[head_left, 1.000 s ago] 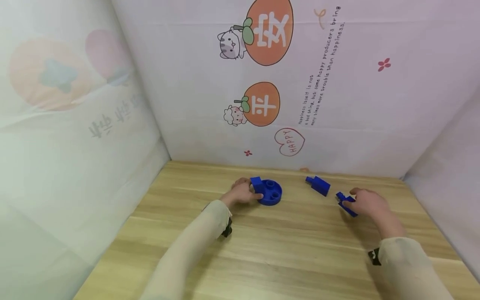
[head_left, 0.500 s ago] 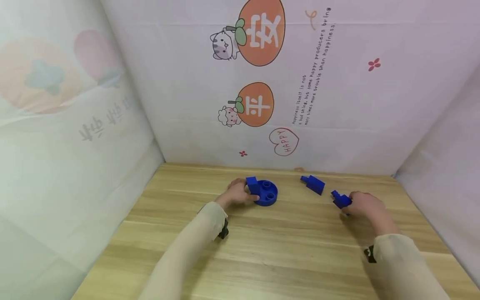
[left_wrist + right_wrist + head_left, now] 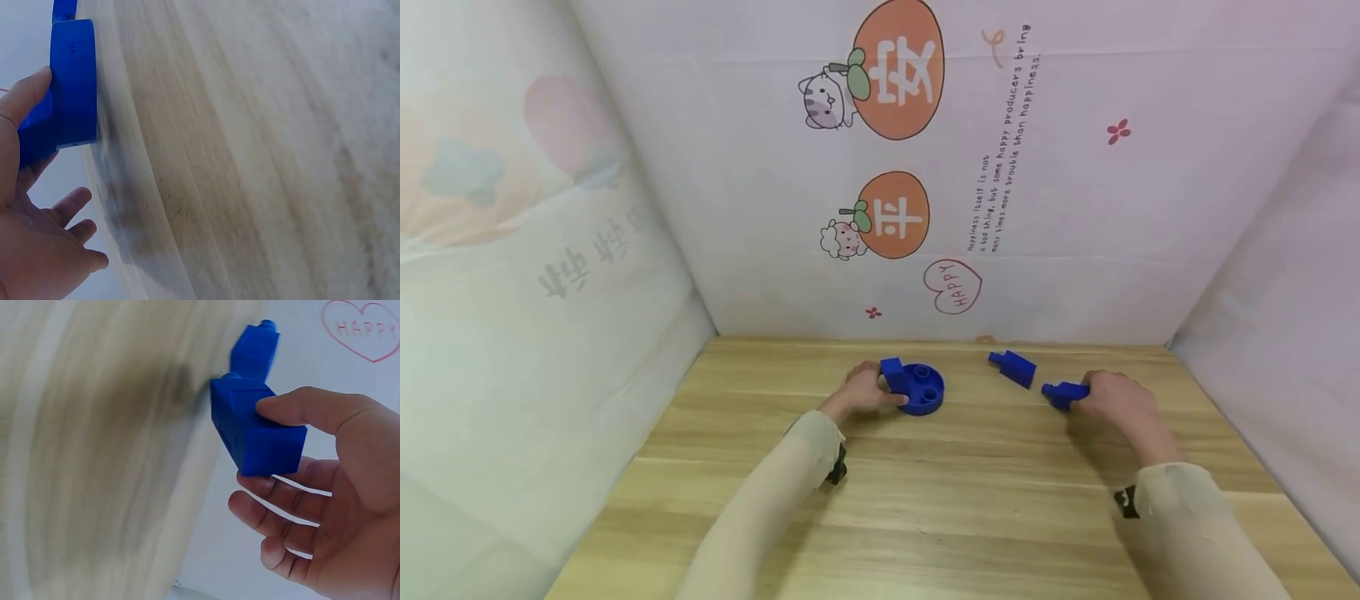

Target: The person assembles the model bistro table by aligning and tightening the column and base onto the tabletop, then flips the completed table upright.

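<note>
My left hand (image 3: 863,388) pinches an upright blue block (image 3: 892,373) at the left side of a shallow round blue base (image 3: 934,403), which has two ring-shaped sockets inside. In the left wrist view the thumb presses that block, and the other fingers are spread below. My right hand (image 3: 1118,404) grips a blue block with a small knob (image 3: 1063,395) at its near end, knob pointing left. In the right wrist view its thumb lies on top of this block and fingertips are underneath. A similar blue block (image 3: 1017,368) lies just beyond, left of the right hand.
The wooden table (image 3: 925,517) ends at a white printed cloth backdrop (image 3: 1045,308). More cloth walls rise at the left (image 3: 617,350) and right (image 3: 1262,333). A dark wrist strap (image 3: 837,465) shows at the left cuff.
The right hand has closed further round its block and turned it more level, shifting slightly left. The left hand keeps its hold on the upright block. The head view has swung a little right.
</note>
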`<control>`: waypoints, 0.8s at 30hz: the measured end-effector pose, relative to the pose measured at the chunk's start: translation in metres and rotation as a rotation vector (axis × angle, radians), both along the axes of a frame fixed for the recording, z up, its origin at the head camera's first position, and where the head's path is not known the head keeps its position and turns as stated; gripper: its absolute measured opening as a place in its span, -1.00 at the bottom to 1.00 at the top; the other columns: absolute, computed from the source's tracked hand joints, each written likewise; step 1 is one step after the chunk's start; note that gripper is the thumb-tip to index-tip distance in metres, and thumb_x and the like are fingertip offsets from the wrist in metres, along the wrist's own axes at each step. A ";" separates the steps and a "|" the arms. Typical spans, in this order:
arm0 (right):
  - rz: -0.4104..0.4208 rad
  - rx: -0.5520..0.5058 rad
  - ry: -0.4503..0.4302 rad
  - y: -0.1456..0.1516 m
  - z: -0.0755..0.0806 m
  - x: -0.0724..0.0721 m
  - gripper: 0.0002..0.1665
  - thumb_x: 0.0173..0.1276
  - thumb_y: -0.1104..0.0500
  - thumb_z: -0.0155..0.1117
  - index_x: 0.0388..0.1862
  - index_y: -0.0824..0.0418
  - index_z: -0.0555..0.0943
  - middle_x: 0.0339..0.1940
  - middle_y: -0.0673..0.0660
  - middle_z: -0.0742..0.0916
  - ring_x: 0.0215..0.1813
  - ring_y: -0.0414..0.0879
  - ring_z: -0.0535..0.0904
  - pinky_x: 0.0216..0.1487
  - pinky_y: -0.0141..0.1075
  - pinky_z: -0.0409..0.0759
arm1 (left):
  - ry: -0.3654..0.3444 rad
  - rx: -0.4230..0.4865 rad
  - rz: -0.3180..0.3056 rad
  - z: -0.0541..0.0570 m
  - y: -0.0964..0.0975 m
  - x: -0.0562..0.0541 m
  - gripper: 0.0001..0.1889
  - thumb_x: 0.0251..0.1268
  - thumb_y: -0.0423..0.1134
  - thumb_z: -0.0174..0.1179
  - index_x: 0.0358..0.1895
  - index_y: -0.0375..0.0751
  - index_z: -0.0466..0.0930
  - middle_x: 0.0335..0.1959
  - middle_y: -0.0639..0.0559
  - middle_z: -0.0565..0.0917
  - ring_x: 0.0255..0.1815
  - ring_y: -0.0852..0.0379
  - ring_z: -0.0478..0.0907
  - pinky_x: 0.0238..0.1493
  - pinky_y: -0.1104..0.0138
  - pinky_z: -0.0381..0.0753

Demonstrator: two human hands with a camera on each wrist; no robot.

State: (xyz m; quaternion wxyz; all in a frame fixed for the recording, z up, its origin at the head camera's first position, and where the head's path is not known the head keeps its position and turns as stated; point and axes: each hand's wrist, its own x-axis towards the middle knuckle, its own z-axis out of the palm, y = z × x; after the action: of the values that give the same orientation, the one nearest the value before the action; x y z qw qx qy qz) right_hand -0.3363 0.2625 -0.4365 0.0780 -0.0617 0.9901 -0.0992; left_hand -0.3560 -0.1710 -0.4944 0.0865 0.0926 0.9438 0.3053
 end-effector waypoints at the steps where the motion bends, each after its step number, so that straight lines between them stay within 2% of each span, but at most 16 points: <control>1: 0.001 0.000 0.014 -0.001 0.002 0.000 -0.38 0.21 -0.10 0.34 0.05 0.35 0.61 -0.19 0.33 0.73 -0.22 0.16 0.62 -0.33 -0.02 0.54 | 0.005 0.004 -0.003 0.000 0.000 0.000 -0.05 0.16 0.24 0.36 0.48 -0.27 0.25 0.49 -0.21 0.32 0.53 -0.24 0.17 0.52 -0.11 0.19; 6: 0.008 -0.001 0.072 -0.008 0.008 0.001 -0.28 0.25 -0.20 0.33 0.15 0.34 0.58 -0.06 0.40 0.73 -0.13 0.27 0.65 -0.24 0.07 0.57 | 0.023 0.002 -0.014 -0.002 0.000 0.001 -0.09 0.16 0.22 0.37 0.46 -0.25 0.29 0.47 -0.19 0.36 0.51 -0.24 0.22 0.50 -0.11 0.22; 14: 0.016 -0.043 0.155 -0.021 0.014 0.005 -0.25 0.30 -0.24 0.29 0.20 0.33 0.58 0.02 0.41 0.72 -0.04 0.32 0.65 -0.13 0.13 0.59 | 0.012 0.001 0.010 -0.004 0.000 0.005 -0.06 0.16 0.22 0.37 0.46 -0.32 0.26 0.48 -0.20 0.34 0.52 -0.24 0.18 0.50 -0.09 0.23; 20: 0.025 -0.083 0.189 -0.031 0.020 0.007 -0.32 0.30 -0.24 0.31 0.08 0.31 0.63 -0.16 0.28 0.77 -0.19 0.16 0.66 -0.18 0.05 0.59 | 0.005 0.005 0.003 -0.001 0.001 0.007 -0.06 0.17 0.23 0.36 0.46 -0.32 0.27 0.49 -0.23 0.32 0.55 -0.26 0.14 0.53 -0.10 0.16; 24: 0.028 -0.111 0.200 -0.038 0.022 0.005 -0.37 0.29 -0.25 0.31 0.01 0.26 0.64 -0.27 0.18 0.76 -0.28 0.04 0.62 -0.26 -0.04 0.55 | 0.015 0.009 -0.005 0.001 0.002 0.007 -0.11 0.17 0.21 0.37 0.42 -0.32 0.32 0.46 -0.22 0.36 0.52 -0.26 0.19 0.52 -0.10 0.17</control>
State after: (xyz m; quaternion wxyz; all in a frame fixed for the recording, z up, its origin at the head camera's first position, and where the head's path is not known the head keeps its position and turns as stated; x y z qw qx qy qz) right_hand -0.3315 0.2247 -0.4149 -0.0235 -0.0894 0.9849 -0.1461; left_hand -0.3487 -0.1692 -0.4936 0.0795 0.0975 0.9428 0.3086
